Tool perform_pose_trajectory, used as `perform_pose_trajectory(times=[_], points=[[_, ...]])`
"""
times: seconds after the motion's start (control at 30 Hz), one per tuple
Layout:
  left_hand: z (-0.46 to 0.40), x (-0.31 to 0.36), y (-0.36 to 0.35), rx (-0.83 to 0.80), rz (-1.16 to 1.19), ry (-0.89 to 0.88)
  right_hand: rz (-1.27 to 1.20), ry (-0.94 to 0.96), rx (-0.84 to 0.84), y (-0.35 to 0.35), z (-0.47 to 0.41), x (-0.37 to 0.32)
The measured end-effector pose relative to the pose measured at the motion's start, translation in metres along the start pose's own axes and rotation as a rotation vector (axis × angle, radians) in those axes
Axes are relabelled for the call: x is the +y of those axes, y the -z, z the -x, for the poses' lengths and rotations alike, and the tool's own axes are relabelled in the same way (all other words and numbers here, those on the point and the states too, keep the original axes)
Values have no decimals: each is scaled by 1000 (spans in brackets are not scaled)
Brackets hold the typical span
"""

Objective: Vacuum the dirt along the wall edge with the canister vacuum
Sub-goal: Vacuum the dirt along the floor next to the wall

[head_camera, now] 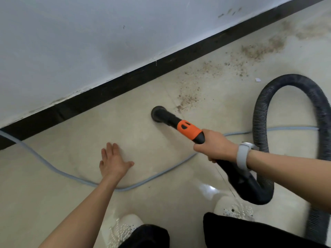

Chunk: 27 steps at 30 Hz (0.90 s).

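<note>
The stiff, light-looking vacuum wand (179, 125) is gripped at its handle by the right hand (213, 147), its nozzle at frame centre beside the dirt (189, 98); the left hand (112, 162) is spread flat.

A thin pale blue cable (59, 171) is laid in a loose curve across the glossy beige tiled floor (53, 203). A small white scrap of paper (258, 80) is seen lying on the tiles. Two white perforated shoes trimmed with pearl beads (123, 228) are planted at the bottom edge, below black trouser legs (250, 231), and a white smartwatch with a pale strap (244, 154) is worn on one wrist.
</note>
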<state>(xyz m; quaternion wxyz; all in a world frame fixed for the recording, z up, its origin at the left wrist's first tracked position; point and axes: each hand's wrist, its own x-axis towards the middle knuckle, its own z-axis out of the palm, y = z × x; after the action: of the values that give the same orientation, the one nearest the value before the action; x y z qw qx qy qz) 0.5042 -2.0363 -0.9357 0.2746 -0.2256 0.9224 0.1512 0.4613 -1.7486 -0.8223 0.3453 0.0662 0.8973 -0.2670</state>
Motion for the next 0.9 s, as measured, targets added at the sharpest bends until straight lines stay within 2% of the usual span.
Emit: perform_pose_trajectory(times=[0.1,0.17,0.27,0.37,0.43,0.53,0.67,0.8,0.9], points=[[0,11,-1,-25,39,11,-83,-75,135,19,3,23],[1,18,-3,-31,85,-5,-69,-59,148,17,9,25],[5,18,-5,2,106,-42,114,92,19,-5,25,16],[11,2,-2,115,85,-55,362,249,-145,-31,39,7],[14,-11,-1,192,69,-41,408,256,-197,-37,41,10],[19,-22,-2,203,38,-54,307,150,-151,-19,34,24],[22,-13,-9,131,-33,-130,86,-21,28,12,24,43],[21,21,-15,77,-65,-266,45,9,36,10,27,46],[24,47,-18,28,-26,-273,170,100,-75,-3,37,49]])
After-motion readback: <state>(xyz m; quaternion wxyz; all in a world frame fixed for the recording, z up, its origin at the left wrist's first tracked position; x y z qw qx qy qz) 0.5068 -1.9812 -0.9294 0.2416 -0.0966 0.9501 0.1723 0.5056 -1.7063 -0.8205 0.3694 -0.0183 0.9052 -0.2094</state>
